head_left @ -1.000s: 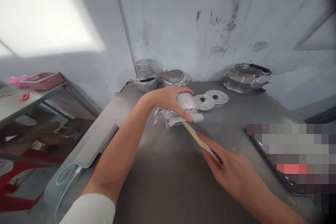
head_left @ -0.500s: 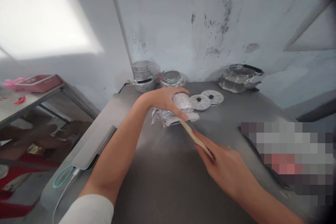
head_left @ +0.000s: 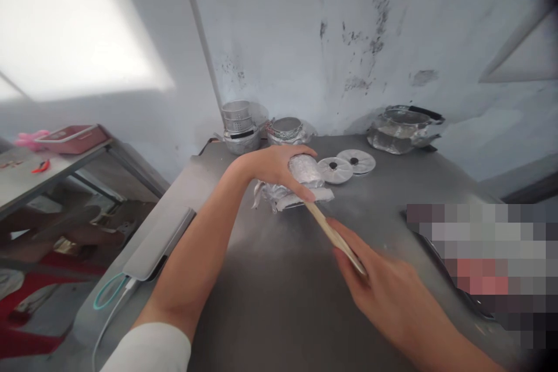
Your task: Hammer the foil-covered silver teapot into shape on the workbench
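Observation:
My left hand [head_left: 283,167] is wrapped over a silvery, film-covered object [head_left: 305,170] lying on the grey table, thumb on the near side and fingers over the far side. Its exact kind is partly hidden, and a flat white strip shows along its front edge. Between the fingers and thumb of my right hand [head_left: 379,279] is a pale wooden-handled tool [head_left: 333,235]. The far end of this handle meets the wrapped object beside my left thumb, where the tool's head cannot be made out. Two round lids [head_left: 335,174] with black knobs lie just right of the object.
Along the wall stand wrapped metal kettles [head_left: 396,136], one with a perforated strainer [head_left: 238,117] on top. A power bank with a cable [head_left: 161,244] lies at the table's left edge. Off to the left, another table holds a pink basket [head_left: 72,142]. A blurred patch covers the right side.
The whole view has shifted slightly to the right. My right hand and the wooden handle have moved a little right and down, while my left hand keeps its hold.

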### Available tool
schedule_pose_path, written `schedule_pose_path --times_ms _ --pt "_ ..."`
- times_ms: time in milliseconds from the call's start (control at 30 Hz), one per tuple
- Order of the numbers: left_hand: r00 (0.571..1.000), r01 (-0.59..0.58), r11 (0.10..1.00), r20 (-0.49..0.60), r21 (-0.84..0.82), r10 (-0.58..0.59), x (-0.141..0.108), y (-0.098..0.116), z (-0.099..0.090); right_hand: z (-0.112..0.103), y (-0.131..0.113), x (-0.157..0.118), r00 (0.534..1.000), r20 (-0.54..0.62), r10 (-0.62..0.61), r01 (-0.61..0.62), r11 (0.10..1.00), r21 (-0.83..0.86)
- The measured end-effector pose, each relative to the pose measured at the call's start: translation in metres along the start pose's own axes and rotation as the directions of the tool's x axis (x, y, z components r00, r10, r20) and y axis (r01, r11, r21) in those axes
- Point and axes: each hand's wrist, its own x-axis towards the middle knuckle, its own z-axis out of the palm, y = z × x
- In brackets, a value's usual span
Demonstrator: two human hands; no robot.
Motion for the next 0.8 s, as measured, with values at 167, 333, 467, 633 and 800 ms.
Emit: schedule_pose_path --times_ms 167,333,467,633,800 --pt "1.0 -0.016 1.0 0.001 -0.002 0.016 0.0007 0.001 0.0004 0.0048 0.0044 -0.0001 0.998 0.026 -0.056 0.056 0.998 0.014" --pt "0.999 -0.029 1.0 0.015 0.01 0.029 0.0011 0.0005 0.0003 0.0003 0.0016 0.0005 0.999 -0.033 -0.033 0.034 0.999 0.023" --pt "0.999 -0.034 0.999 0.017 0.014 0.033 0.0002 -0.0007 -0.0007 0.0033 0.0004 -0.001 0.998 -0.038 -0.043 0.045 0.997 0.056" --pt "0.999 -0.035 0.999 0.013 0.017 0.035 -0.0008 0.0004 -0.0014 0.0048 0.001 0.0018 0.999 -0.002 -0.052 0.052 0.996 0.073" --pt "1.0 -0.021 1.0 0.016 0.02 0.021 -0.0008 -0.0014 -0.0019 0.0016 -0.0025 0.0036 0.998 -0.054 0.018 -0.011 0.991 0.133"
